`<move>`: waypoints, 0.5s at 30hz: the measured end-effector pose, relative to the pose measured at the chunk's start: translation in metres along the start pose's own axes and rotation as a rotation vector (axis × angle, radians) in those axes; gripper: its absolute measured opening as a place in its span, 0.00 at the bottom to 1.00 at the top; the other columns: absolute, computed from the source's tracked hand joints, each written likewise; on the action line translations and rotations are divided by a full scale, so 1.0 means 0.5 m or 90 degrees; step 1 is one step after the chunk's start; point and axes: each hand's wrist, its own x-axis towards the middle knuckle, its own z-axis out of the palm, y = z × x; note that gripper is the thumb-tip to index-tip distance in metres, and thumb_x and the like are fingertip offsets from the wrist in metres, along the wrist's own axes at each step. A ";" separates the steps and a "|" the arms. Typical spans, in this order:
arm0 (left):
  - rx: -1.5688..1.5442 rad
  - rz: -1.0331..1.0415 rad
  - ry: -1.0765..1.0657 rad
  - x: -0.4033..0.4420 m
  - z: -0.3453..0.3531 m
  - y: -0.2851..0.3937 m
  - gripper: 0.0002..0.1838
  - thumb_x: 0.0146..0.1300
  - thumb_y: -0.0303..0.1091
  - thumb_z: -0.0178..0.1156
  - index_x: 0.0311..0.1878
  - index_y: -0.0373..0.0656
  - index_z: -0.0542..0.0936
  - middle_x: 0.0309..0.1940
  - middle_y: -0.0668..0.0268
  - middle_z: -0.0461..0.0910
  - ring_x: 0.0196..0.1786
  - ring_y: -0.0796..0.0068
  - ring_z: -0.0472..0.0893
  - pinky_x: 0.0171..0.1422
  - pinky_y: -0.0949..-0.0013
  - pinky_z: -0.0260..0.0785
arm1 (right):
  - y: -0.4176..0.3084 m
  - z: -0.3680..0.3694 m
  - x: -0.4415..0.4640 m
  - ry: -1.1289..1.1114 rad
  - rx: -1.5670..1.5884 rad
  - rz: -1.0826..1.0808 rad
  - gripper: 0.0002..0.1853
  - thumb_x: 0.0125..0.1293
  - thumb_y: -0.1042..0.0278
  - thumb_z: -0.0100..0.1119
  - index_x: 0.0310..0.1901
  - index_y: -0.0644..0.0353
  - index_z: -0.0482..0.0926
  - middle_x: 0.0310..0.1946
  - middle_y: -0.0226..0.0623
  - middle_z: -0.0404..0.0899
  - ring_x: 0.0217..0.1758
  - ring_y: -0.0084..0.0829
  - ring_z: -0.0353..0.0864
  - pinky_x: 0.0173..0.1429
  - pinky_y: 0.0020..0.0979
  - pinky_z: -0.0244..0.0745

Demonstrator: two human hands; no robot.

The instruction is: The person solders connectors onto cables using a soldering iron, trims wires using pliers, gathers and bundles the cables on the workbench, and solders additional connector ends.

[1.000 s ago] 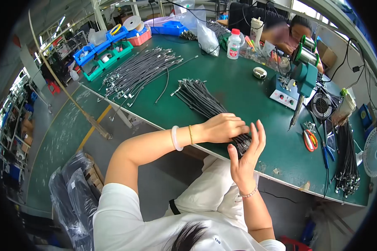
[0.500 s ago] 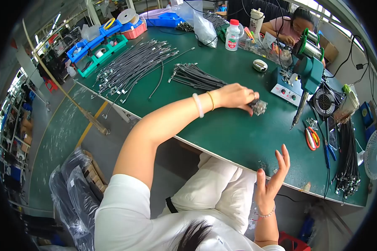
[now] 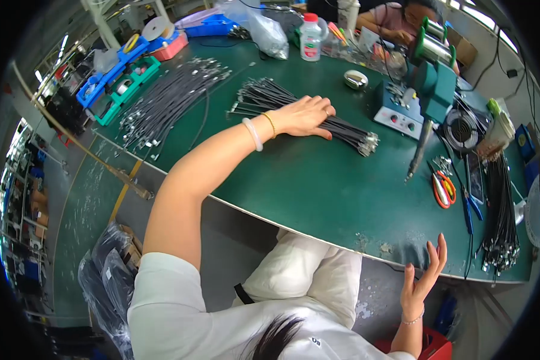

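Observation:
My left hand (image 3: 306,116) lies over the middle of a bundle of black cables (image 3: 349,134), its fingers closed round it from above. The bundle rests on the green table (image 3: 294,186). Metal connectors show at its right end, and cable ends fan out at its left. Part of the bundle is hidden beneath the hand. Near the table's front edge, my right hand (image 3: 423,285) is raised with its fingers apart and nothing in it.
Loose cables (image 3: 168,102) spread at the left by green bins (image 3: 126,90). A soldering iron (image 3: 420,150) hangs from its stand. Orange-handled pliers (image 3: 444,190) and another black cable bundle (image 3: 499,222) lie right. A bottle (image 3: 310,39) stands behind; a co-worker (image 3: 396,24) sits opposite.
My left hand has moved left along the cable bundle, from the connector end to its middle, uncovering that end. My right hand has moved right and down, still open. The view has shifted slightly.

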 end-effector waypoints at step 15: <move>-0.106 0.038 0.097 0.030 -0.028 0.086 0.20 0.44 0.32 0.63 0.44 0.40 0.74 0.42 0.60 0.70 0.49 0.61 0.69 0.57 0.63 0.58 | 0.135 0.010 0.316 -0.086 -0.096 -0.137 0.17 0.53 0.73 0.57 0.47 0.60 0.70 0.55 0.43 0.64 0.58 0.45 0.62 0.60 0.38 0.57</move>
